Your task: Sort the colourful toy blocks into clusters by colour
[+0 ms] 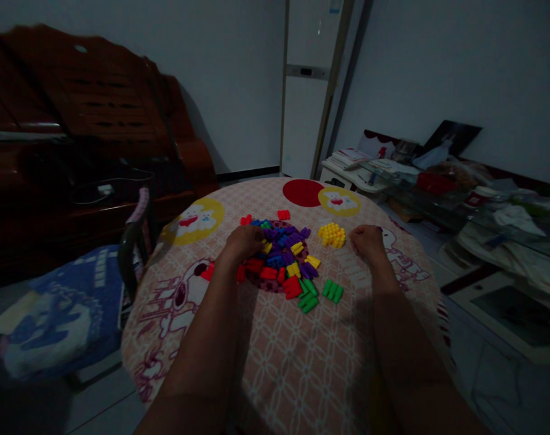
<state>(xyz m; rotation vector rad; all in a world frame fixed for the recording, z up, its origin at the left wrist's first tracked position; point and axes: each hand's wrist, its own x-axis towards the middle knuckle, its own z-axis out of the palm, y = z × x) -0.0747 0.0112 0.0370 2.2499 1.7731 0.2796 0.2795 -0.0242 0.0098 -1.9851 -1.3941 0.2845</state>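
My left hand point(246, 243) reaches into the left side of a pile of plastic building blocks, its fingers bent and closed at a small yellow block point(267, 248). Around it lie blue blocks point(275, 261), purple blocks point(309, 270) and red blocks point(269, 273). To the right of the pile, a cluster of yellow blocks point(332, 235) sits packed together. Just beyond that cluster my right hand point(367, 241) rests on the table with its fingers curled in; nothing shows in it. Green blocks point(308, 296) lie at the pile's near side, with one green block point(332, 290) apart.
The round table point(279, 362) wears a patterned cloth. At the left stands a chair point(134, 241) with a blue cover, behind it a wooden sofa point(98, 109). A cluttered glass-topped stand point(438, 199) is at the right, a tall white cabinet unit point(306, 115) at the back.
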